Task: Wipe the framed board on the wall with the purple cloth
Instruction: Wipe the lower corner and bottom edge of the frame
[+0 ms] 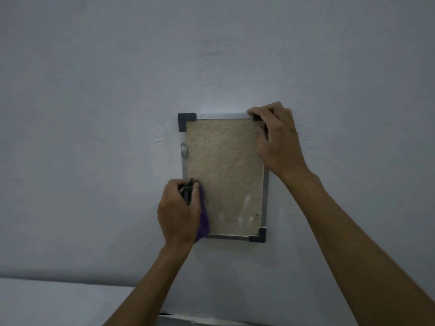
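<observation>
Board [223, 170]: one; cloth [204, 220]: one; two hands.

The wall [117, 114] is a flat pale grey-blue, faintly scuffed. The framed board [223, 170] has a speckled, grainy beige-tan face with a few whitish streaks low on the right. Its frame is silver-grey, with dark charcoal corner caps [186, 120]. The purple cloth [204, 220] is deep violet, with a dark, near-black bunch at its top.
</observation>
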A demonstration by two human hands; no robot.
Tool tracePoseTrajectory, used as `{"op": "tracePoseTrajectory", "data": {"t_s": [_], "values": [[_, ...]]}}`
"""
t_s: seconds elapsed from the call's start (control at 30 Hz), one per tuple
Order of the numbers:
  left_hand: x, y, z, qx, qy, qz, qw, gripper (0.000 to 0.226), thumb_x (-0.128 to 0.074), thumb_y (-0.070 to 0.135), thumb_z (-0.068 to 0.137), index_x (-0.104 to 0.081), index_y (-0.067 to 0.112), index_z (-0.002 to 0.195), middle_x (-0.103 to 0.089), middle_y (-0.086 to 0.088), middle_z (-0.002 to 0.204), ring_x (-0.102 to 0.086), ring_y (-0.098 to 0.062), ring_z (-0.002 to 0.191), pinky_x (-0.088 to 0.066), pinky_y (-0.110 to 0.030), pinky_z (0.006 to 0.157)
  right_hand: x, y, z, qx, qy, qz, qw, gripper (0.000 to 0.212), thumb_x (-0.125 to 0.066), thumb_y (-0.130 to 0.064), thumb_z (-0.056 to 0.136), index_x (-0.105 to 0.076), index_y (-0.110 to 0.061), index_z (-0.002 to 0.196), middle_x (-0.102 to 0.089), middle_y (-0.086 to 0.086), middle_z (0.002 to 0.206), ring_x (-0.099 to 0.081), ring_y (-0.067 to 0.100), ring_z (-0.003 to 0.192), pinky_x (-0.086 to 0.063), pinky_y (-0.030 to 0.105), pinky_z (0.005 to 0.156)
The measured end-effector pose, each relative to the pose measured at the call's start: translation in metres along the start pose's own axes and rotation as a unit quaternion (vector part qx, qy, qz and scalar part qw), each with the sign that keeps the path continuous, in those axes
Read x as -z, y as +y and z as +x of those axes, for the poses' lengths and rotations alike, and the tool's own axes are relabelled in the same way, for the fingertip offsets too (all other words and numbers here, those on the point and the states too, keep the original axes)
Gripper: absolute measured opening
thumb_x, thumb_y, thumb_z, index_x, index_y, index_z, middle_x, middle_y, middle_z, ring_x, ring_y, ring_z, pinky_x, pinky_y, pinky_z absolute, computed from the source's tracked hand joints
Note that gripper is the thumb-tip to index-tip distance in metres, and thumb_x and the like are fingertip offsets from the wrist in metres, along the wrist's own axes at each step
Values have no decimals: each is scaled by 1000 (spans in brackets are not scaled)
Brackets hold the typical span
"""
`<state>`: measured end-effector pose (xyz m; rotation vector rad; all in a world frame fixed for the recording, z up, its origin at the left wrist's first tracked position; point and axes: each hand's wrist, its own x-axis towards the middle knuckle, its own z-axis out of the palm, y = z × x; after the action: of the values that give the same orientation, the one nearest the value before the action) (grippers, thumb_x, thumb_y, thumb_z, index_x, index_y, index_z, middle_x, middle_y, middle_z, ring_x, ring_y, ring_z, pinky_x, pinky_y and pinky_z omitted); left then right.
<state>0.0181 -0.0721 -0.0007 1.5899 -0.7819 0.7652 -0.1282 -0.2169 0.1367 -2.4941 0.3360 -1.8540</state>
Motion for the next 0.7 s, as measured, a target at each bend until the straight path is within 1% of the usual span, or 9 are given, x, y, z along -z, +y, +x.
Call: {"op": "tracePoseTrajectory", "data": {"t_s": [0.03, 0.1, 0.27, 0.33, 0.43, 0.5, 0.6, 0.63, 0.7], "values": [[-1, 2, 0, 28, 19, -7, 999, 21, -67, 34, 93, -59, 16, 100, -65, 3, 91, -61, -12, 77, -42, -17, 64, 0, -1, 0, -1, 1, 2, 1000, 38, -50, 5, 94, -63, -8, 127, -56, 7, 117, -47, 21, 113, -39, 18, 95], [-8, 10, -6, 33, 17, -6, 999, 21, -66, 34, 94, -58, 15, 100, -64, 2, 91, -61, -13, 76, -42, -18, 64, -1, 0, -1, -3, 7, 4, 1000, 38, -50, 5, 94, -63, -7, 127, -56, 8, 117, -47, 21, 113, -40, 19, 96], [-12, 12, -8, -34, -30, 2, 999, 19, -68, 30, 93, -61, 13, 100, -66, 1, 94, -61, -11, 79, -46, -19, 68, -5, -2, -1, -7, 19, 8, 1000, 37, -49, 4, 94, -63, -7, 126, -56, 8, 116, -47, 22, 112, -39, 18, 96], [-9, 8, -5, -11, 0, -24, 1000, 19, -68, 31, 93, -62, 14, 101, -67, 3, 93, -62, -10, 80, -49, -18, 69, -4, -2, -1, -5, 16, 9, 1000, 36, -50, 3, 95, -63, -7, 127, -55, 8, 117, -47, 21, 112, -38, 18, 96], [-14, 15, -7, 37, 35, -43, 998, 19, -67, 32, 94, -60, 16, 100, -65, 5, 90, -62, -9, 77, -42, -10, 65, -3, -2, 0, -3, 10, 6, 1000, 36, -50, 4, 95, -63, -7, 127, -55, 8, 117, -46, 20, 113, -39, 18, 97], [-20, 22, -11, 13, 4, -29, 999, 19, -67, 32, 93, -60, 16, 100, -65, 6, 90, -62, -9, 77, -43, -14, 65, -2, -1, 0, 0, 10, 5, 1000, 36, -50, 3, 95, -63, -7, 127, -55, 8, 117, -46, 20, 113, -39, 18, 96], [-21, 25, -11, -63, -51, 5, 997, 20, -68, 33, 93, -61, 17, 101, -66, 5, 92, -61, -9, 76, -48, -20, 65, -3, 0, 0, 0, 12, 1, 1000, 36, -50, 2, 95, -63, -8, 127, -55, 7, 117, -46, 20, 112, -38, 17, 96], [-20, 24, -8, -67, -48, 6, 997, 20, -68, 33, 93, -61, 16, 101, -67, 5, 92, -61, -9, 76, -49, -21, 65, -3, 0, 0, -2, 12, 0, 1000, 36, -50, 2, 95, -63, -8, 127, -55, 7, 117, -46, 20, 112, -37, 17, 96], [-15, 21, 1, -19, -4, -23, 1000, 20, -68, 34, 92, -62, 17, 100, -67, 5, 92, -62, -9, 78, -49, -19, 67, -3, 0, 0, -2, 12, 1, 1000, 36, -50, 2, 95, -63, -9, 127, -55, 7, 117, -46, 19, 112, -37, 16, 96]]}}
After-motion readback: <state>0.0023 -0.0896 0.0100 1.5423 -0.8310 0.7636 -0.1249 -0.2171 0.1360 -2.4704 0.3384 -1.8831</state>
